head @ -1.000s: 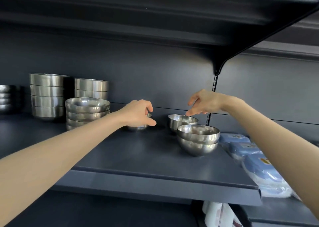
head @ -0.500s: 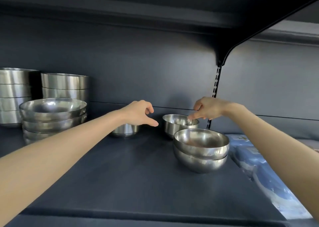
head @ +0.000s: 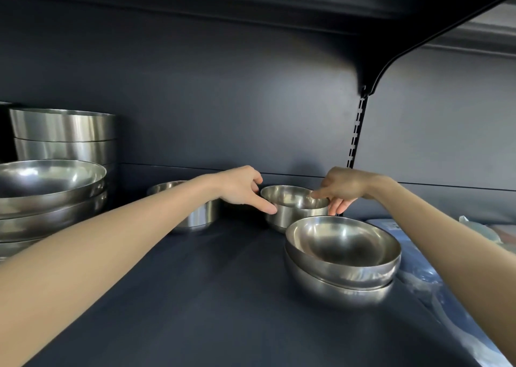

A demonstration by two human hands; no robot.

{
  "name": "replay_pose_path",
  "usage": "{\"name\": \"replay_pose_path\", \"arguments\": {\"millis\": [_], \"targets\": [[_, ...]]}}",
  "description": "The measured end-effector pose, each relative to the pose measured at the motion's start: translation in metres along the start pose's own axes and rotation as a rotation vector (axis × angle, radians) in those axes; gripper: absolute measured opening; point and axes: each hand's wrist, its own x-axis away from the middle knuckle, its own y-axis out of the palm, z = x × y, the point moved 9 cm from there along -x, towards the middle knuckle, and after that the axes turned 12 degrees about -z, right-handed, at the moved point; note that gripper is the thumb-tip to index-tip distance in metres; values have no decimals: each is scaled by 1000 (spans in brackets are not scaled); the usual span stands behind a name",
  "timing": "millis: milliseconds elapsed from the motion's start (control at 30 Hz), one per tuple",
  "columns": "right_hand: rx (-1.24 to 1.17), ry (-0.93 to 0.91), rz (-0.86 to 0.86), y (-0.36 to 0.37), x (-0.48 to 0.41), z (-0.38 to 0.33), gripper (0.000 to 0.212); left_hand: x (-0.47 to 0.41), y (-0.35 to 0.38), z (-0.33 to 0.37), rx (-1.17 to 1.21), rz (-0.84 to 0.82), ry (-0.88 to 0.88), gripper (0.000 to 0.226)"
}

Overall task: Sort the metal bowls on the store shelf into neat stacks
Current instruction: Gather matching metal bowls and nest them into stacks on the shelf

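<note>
Now both hands have closed in on the small bowl (head: 293,207) at the back of the shelf (head: 223,297): the left hand (head: 240,189), off the neighbouring bowl (head: 195,213), touches its left wall with fingers loosely spread. The right hand (head: 342,188) pinches its right rim, so lifting toward a matching stack appears next.
</note>
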Motion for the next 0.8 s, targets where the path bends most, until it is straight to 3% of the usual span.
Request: {"name": "replay_pose_path", "arguments": {"millis": [133,467,800], "targets": [[-4,-27,7,-4,2,-2,17,2,-2,1,45,23,22,83],[-31,-193,66,-21,10,-66,9,48,-56,-13,67,133,21,75],[-14,-337,-14,-2,-12,-161,9,96,-116,-66,-42,159,-112,97]]}}
